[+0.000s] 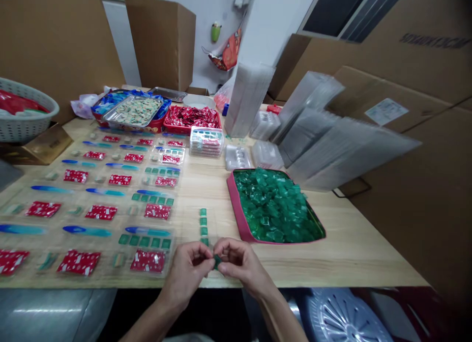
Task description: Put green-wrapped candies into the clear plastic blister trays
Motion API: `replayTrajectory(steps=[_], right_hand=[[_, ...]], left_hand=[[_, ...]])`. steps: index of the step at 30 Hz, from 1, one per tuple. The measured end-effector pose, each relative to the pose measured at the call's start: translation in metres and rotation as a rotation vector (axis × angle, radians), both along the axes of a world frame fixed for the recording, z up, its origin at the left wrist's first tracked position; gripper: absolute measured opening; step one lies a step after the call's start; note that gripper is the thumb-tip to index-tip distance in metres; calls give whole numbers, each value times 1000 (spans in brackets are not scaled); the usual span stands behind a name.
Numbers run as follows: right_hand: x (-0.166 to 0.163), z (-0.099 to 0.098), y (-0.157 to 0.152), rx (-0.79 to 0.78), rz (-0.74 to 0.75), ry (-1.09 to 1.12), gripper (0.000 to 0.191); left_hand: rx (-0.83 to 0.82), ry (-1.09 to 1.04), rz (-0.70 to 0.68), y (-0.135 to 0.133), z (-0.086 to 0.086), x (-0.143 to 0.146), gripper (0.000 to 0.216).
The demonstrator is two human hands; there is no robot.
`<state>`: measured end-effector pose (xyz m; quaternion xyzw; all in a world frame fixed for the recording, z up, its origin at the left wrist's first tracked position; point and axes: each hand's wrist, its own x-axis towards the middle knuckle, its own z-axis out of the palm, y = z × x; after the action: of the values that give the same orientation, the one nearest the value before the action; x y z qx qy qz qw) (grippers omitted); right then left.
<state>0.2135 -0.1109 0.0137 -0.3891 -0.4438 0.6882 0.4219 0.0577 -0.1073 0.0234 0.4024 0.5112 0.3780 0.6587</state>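
Close to the table's front edge, my left hand (190, 267) and my right hand (241, 264) meet, fingertips pinched together on a small dark green square piece (217, 261). Just beyond my fingers lies a clear plastic tray (190, 226) with a column of green squares (203, 221) in it; my hands cover its near end. To the right stands a pink-rimmed tin (236, 204) heaped with loose green squares (273, 199). Left of my hands are rows of clear trays holding blue pens (86, 231), red printed packets (79, 262) and, in the nearest column, green squares (144, 241).
Behind are a metal tray of small pale pieces (134, 110), a red tray of red packets (193, 117) and stacked filled packs (206, 141). Tall stacks of clear plastic sheets (346, 145) lean at the right. A white basket (27, 121) stands left; a blue stool (342, 315) is below the table.
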Motion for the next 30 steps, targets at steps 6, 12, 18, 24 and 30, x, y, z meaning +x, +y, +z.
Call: replayTrajectory(steps=[6, 12, 18, 24, 30], right_hand=[[-4, -13, -17, -96, 43, 22, 38], [-16, -19, -13, 102, -151, -345, 23], [-24, -19, -1, 387, -168, -739, 13], [-22, -14, 2, 531, -15, -858, 24], [-16, -9, -1, 601, 91, -833, 28]], left_hand=[[-131, 3, -70, -17, -5, -9, 5], [42, 252, 20, -8, -22, -12, 4], [257, 508, 44, 4, -25, -6, 11], [362, 639, -54, -3, -23, -8, 16], [325, 562, 16, -4, -23, -10, 16]])
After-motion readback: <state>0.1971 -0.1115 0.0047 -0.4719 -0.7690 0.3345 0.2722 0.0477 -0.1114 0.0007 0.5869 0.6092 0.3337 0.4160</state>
